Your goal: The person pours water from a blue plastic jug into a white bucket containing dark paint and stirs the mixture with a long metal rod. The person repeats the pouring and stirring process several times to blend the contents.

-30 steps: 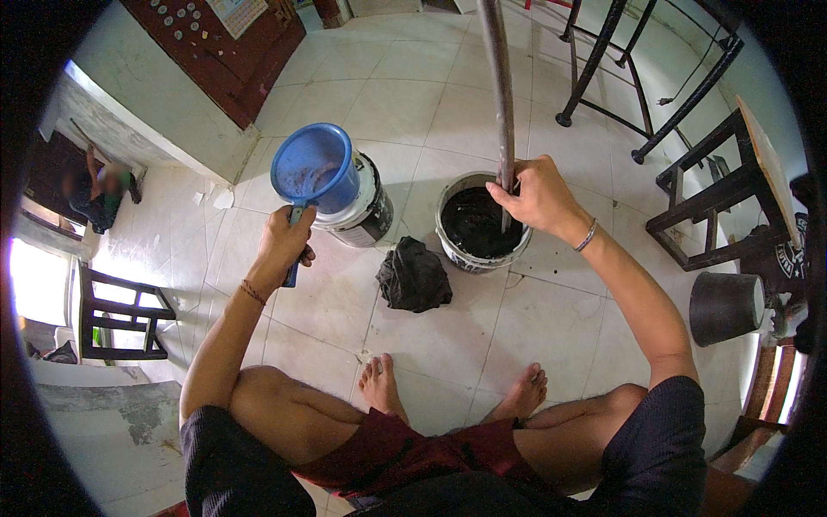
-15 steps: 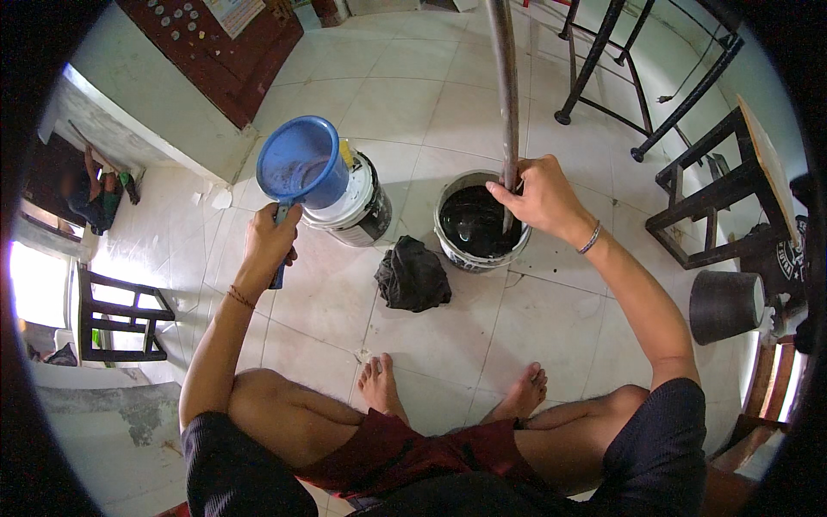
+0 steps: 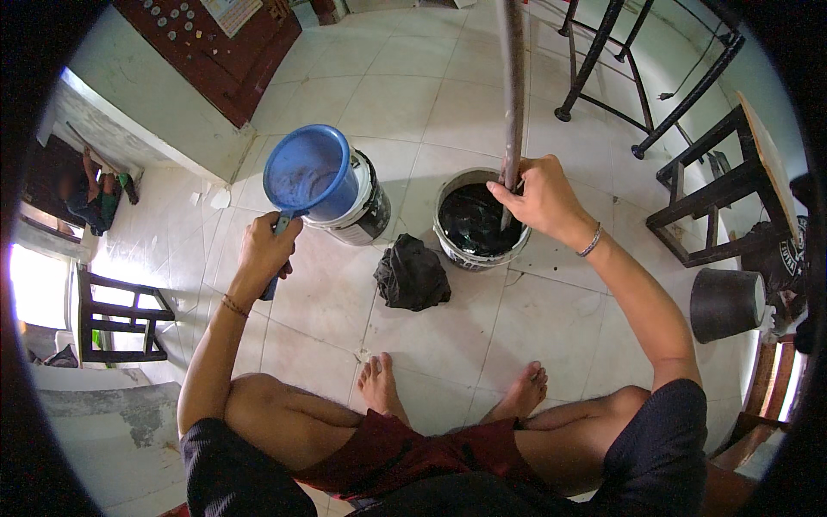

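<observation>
Tiled floor point(image 3: 431, 345): supports both buckets. Long pole point(image 3: 512, 95): stands in the open bucket point(image 3: 469, 258), its lower end sunk in glossy black liquid point(image 3: 472, 215); hard levering against the wall could tip the bucket or cause splashing. Second bucket point(image 3: 376, 211): partly hidden by the blue dipper point(image 3: 306, 172); contact cannot be determined. Dipper: contents unclear; a turned wrist could spill any liquid inside. Black bundle point(image 3: 412, 271): on the floor near the open bucket, exposed to drips. Left hand point(image 3: 267, 250): closed around the dipper's handle. Right hand point(image 3: 543, 194): pinching the pole; slippery fingers could drop it.
</observation>
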Demonstrator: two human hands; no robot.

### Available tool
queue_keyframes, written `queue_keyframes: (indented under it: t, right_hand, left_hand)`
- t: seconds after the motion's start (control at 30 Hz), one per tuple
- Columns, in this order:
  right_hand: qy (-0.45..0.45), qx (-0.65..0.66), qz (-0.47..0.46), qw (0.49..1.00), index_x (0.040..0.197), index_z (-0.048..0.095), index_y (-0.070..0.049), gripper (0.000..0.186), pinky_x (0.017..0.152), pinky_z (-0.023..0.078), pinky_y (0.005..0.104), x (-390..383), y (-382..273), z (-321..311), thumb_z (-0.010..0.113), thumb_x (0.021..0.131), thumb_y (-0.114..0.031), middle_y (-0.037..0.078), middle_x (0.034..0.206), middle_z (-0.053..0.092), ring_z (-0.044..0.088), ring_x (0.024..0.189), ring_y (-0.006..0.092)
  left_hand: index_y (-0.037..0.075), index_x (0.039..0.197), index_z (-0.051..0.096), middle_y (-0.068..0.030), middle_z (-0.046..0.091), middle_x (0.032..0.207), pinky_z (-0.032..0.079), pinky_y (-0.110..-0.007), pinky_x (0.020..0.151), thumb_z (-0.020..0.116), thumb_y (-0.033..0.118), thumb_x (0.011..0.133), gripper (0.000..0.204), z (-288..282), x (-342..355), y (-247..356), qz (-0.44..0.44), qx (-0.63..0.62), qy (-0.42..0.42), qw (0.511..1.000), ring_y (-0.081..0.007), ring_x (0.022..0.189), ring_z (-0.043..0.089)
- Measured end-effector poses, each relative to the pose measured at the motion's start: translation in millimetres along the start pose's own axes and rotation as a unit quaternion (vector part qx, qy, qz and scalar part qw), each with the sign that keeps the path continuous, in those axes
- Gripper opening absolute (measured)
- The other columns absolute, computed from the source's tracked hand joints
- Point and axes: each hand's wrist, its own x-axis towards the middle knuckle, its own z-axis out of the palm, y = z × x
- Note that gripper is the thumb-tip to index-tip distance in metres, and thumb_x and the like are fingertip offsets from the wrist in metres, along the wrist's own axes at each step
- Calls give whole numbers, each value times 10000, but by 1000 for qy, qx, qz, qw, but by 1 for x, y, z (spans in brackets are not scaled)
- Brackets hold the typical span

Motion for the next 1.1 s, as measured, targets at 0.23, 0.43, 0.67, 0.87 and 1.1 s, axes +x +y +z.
queue_keyframes:
  t: [0.23,0.43,0.67,0.87,1.1]
  right_hand:
    - [51,170,56,983,778,673,11,311,578,520,374,2,0,2,811,883,-248,162,662,681,671,577,259]
    - [-10,-10,16,1000,766,666,15,321,581,533,386,-1,2,-1,797,896,-247,165,679,697,707,606,287]
    - [22,254,132,958,751,666,18,326,592,546,367,1,-3,2,788,904,-243,170,717,726,728,632,272]
    - [-5,5,-4,1000,779,676,34,312,607,551,370,-2,4,-3,799,899,-227,167,729,730,730,639,277]
    - [16,218,142,965,821,662,18,247,563,511,325,0,1,5,801,904,-169,110,626,658,652,558,149]
  left_hand:
    - [-45,827,617,-67,581,599,506,-319,381,630,304,947,369,0,2,-12,-3,27,-18,999,-171,424,614]
    - [-40,812,607,-72,591,611,508,-320,387,633,310,951,377,-2,5,-21,2,22,-18,1000,-174,430,617]
    - [-52,888,620,-81,596,613,509,-318,394,622,331,968,392,-3,5,-20,20,34,-28,999,-173,435,619]
    - [-55,932,628,-83,588,591,516,-326,426,618,364,993,424,-7,5,-23,45,80,-25,995,-177,453,626]
    - [-53,874,642,-168,604,578,502,-413,515,616,364,999,436,-4,19,-39,94,144,28,985,-268,471,626]
